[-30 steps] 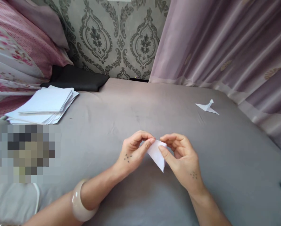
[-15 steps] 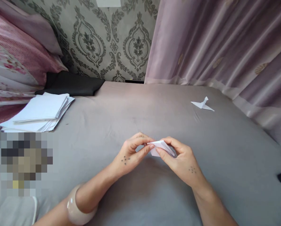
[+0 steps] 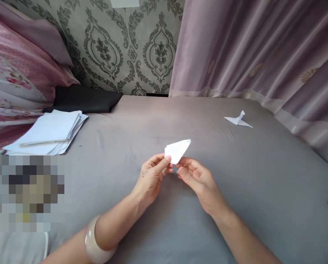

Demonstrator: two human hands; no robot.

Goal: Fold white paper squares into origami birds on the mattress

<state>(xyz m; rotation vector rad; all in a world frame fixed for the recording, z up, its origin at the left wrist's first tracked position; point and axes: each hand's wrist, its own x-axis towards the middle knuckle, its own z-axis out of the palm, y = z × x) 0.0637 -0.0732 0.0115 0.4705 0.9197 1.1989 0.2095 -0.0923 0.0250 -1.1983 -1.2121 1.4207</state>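
My left hand (image 3: pixel 152 174) pinches a folded piece of white paper (image 3: pixel 177 151) by its lower left corner, thumb on the front and fingers behind. The paper is a flat, layered shape that narrows to a point at the upper right, held above the grey sheet. My right hand (image 3: pixel 198 179) is just below and to the right of it, thumb apart from the curled fingers. Its index fingertip is at the paper's lower edge; whether it touches cannot be made out. A pale bangle (image 3: pixel 94 242) circles my left forearm.
A white folded paper bird (image 3: pixel 239 120) rests at the back right of the grey-covered bed (image 3: pixel 142 124). At the left lies a stack of white paper (image 3: pixel 48 128), with a black folded item (image 3: pixel 87 99) behind. Curtains (image 3: pixel 221 47) hang at the right; a blurred patch covers the lower left.
The folded paper has turned, its point now up and to the right, and has moved slightly away from me. My right thumb has come off it; my left hand keeps its hold.
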